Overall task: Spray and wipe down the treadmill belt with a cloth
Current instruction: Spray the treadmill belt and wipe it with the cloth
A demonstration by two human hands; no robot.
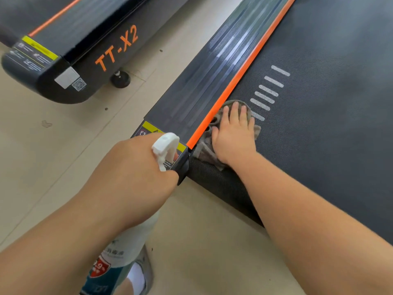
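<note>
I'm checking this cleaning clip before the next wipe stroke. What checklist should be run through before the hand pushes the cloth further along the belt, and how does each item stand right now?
1. Cloth lies on the treadmill belt: ok.
2. Right hand presses flat on the cloth, fingers straight: ok.
3. Cloth reaches the belt edge at the orange strip: ok.
4. Spray bottle is held by the left hand, off the belt and out of the stroke: ok.
5. Belt ahead of the cloth has nothing lying on it: ok in the part in view.
6. Belt ahead is wet with spray: cannot tell.
</note>
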